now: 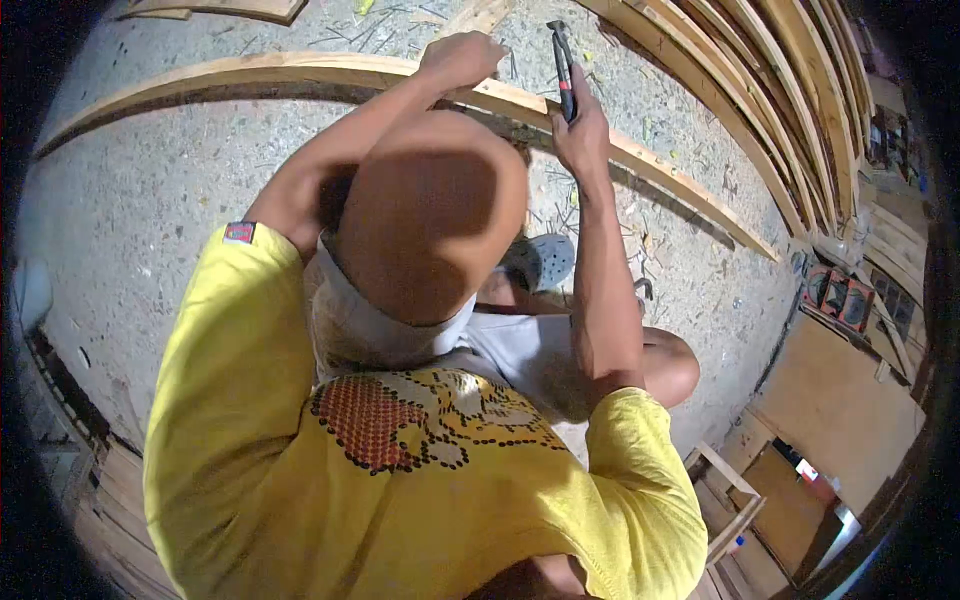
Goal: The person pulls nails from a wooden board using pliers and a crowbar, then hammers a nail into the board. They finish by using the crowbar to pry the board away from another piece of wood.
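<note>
A long narrow wooden strip [690, 187] lies across the concrete floor ahead of my knees. My left hand [462, 60] is closed at the strip, where a second piece of wood [480, 18] meets it; what its fingers hold is too small to name. In my right hand [582, 130] is a hammer [563, 70] with a black and red handle, its head pointing away from me above the strip. The fingers of my right hand are wrapped round the lower handle.
Several long wooden boards [740, 80] lie side by side at the upper right. Nails and scraps are scattered on the floor [200, 190]. A red and black object [838, 297], brown panels [850, 400] and a wooden frame [735, 525] are at the right. More wood is at the top left.
</note>
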{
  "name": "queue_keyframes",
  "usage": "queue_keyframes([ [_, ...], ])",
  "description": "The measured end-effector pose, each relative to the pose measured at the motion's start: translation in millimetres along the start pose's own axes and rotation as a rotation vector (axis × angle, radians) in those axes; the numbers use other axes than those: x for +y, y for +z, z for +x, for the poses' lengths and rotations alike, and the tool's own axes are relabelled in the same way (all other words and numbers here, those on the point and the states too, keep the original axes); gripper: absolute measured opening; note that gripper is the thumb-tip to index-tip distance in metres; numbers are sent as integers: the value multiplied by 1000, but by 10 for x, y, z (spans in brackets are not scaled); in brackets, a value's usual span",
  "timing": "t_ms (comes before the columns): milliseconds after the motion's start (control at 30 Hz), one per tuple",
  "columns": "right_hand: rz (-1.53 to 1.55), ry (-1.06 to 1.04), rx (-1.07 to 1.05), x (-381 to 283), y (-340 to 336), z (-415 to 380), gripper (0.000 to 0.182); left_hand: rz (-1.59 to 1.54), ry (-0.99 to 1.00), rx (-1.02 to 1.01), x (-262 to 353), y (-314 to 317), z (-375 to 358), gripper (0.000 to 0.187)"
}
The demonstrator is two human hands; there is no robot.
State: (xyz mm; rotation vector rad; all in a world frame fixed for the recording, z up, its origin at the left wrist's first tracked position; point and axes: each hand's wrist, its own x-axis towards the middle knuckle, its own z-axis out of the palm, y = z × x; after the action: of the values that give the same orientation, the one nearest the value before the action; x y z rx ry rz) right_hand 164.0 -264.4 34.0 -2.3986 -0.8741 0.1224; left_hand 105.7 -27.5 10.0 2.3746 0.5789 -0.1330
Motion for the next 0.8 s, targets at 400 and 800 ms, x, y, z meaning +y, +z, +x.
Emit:
queue_keyframes([
  [400,-180,-36,-541,-135,-516,385,82,164,130,563,-1081,-510,-103,45],
  [800,-1576,-914,-682,-1847,-890,547,48,46,176,607,-1007,-548,-193,42],
])
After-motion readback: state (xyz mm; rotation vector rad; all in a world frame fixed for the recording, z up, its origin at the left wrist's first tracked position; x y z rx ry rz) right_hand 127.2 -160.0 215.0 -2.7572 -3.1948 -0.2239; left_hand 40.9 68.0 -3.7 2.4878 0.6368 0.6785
